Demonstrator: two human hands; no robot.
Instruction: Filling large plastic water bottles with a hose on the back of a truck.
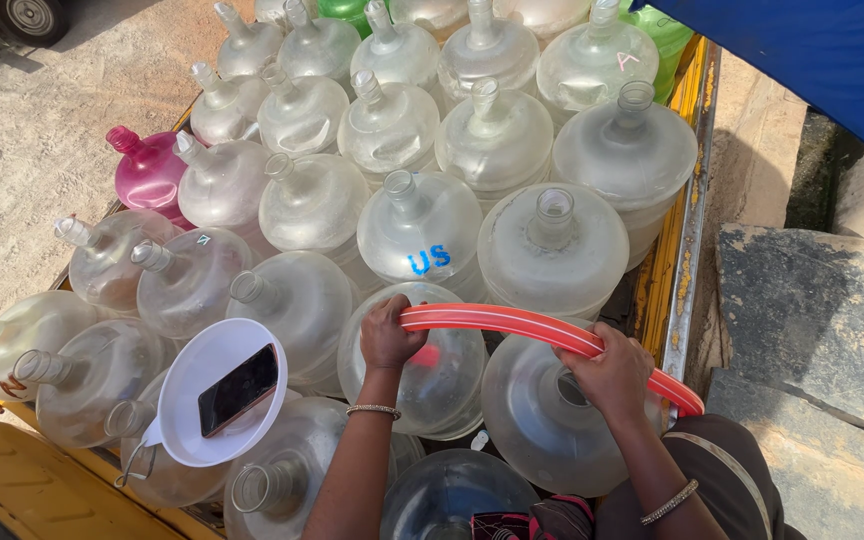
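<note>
Gripping a ribbed red hose, both left hand and right hand curl shut; jugs seemingly translucent plastic.

phone in funnel, hose across jugs

Clear water jugs stand packed shoulder to shoulder across the cart bed, leaving only narrow wedges between their necks where fingers might slip down. The red hose arches over the nearest jugs, barring the way from above, and a white funnel carrying a phone caps another mouth at the left. Open room lies only above the necks and outside the yellow cart rail
</note>
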